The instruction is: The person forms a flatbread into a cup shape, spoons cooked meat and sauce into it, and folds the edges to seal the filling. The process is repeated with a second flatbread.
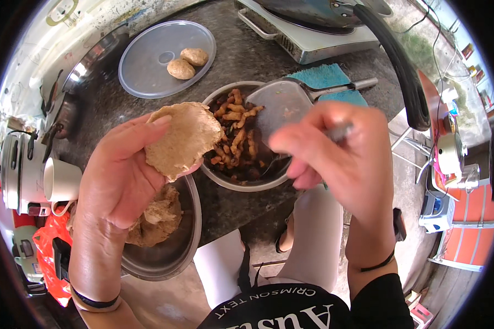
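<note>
My left hand (132,159) holds up a flattened round of light brown dough (184,140), thumb on top and fingers beneath. Beside it, a metal bowl (225,183) contains dark filling (239,129) with brown strips. A broad metal spatula (282,104) rests across that bowl's far right rim. Over the right side of the bowl, my right hand (340,153) is curled and smeared by motion; it appears closed around a metal spoon (275,163), whose lower end is in the filling. Below my left hand, a larger metal basin (189,241) holds a dough mass (156,222).
Two dough pieces (181,69) sit on a translucent round lid (142,60) at the far left. A pan with a long black handle (398,66) stands on a cooker (307,46). A blue cloth (326,75) lies under the spatula handle. A white mug (61,180) stands at left.
</note>
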`<state>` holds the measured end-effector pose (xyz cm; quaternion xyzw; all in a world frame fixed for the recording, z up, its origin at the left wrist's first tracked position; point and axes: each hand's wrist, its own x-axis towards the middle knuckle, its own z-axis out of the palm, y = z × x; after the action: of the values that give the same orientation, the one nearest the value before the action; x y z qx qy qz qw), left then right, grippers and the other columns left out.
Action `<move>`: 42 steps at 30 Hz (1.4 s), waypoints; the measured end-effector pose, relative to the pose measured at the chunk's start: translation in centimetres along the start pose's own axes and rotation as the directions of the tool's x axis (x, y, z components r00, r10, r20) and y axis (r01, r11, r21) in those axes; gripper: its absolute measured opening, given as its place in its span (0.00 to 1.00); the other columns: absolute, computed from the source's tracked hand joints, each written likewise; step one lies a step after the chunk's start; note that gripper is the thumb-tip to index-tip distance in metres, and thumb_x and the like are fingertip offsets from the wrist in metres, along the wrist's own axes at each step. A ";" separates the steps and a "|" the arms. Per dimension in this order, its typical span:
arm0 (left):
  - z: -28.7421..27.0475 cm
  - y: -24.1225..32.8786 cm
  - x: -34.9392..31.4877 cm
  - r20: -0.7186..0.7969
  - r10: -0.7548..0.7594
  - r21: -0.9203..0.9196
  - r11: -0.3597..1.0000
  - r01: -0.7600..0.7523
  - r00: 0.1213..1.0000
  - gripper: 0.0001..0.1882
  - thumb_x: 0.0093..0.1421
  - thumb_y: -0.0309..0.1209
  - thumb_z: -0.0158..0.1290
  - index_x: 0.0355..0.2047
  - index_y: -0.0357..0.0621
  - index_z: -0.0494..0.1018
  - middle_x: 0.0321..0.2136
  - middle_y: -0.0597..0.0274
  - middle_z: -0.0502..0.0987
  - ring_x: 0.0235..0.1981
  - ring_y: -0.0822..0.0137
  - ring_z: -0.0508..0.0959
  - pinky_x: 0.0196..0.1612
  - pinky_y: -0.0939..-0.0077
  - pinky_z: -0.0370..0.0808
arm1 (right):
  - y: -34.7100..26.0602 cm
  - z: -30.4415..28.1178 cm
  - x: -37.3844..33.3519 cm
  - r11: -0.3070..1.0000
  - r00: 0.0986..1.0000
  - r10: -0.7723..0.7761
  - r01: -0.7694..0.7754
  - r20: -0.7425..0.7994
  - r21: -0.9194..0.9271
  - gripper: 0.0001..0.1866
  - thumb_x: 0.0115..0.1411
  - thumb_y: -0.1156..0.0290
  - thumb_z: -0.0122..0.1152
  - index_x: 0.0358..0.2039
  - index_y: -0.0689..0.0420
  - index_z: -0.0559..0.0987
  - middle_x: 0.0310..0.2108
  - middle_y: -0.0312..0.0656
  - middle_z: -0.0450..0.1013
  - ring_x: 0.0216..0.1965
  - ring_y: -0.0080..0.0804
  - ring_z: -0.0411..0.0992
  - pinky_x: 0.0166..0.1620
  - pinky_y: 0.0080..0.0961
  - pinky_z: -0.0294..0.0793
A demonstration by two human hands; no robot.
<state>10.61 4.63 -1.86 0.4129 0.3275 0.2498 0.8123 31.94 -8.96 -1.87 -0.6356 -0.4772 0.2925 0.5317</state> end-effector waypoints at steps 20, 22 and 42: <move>0.7 -0.3 -0.3 -0.093 0.091 0.079 0.993 -0.084 0.991 0.22 0.68 0.30 0.45 0.57 0.25 0.66 0.53 0.41 0.75 0.51 0.53 0.80 0.50 0.62 0.80 | 4.4 0.3 -6.3 0.934 0.924 0.009 0.129 -0.382 0.333 0.10 0.67 0.76 0.55 0.30 0.68 0.78 0.26 0.48 0.79 0.26 0.32 0.80 0.32 0.28 0.83; 0.9 -0.4 -0.4 -0.126 0.140 0.083 0.988 -0.130 0.982 0.22 0.68 0.31 0.45 0.57 0.25 0.65 0.54 0.41 0.75 0.53 0.52 0.79 0.51 0.60 0.80 | 4.4 -0.1 -5.8 0.952 0.918 -0.082 0.188 -0.388 0.243 0.09 0.67 0.77 0.54 0.31 0.68 0.78 0.26 0.48 0.79 0.26 0.32 0.80 0.31 0.27 0.82; 2.0 -0.8 -1.5 -0.083 0.075 0.036 0.997 -0.073 0.994 0.22 0.70 0.30 0.42 0.57 0.22 0.65 0.51 0.42 0.76 0.49 0.57 0.80 0.54 0.65 0.78 | 4.1 -0.4 -3.7 0.940 0.902 0.037 0.114 -0.431 0.320 0.13 0.69 0.70 0.53 0.31 0.67 0.78 0.25 0.47 0.79 0.23 0.30 0.79 0.29 0.23 0.80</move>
<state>11.25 2.20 -1.14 0.4271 0.3500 0.2915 0.7811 32.14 -12.45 -6.13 -0.5740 -0.3032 0.2115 0.7307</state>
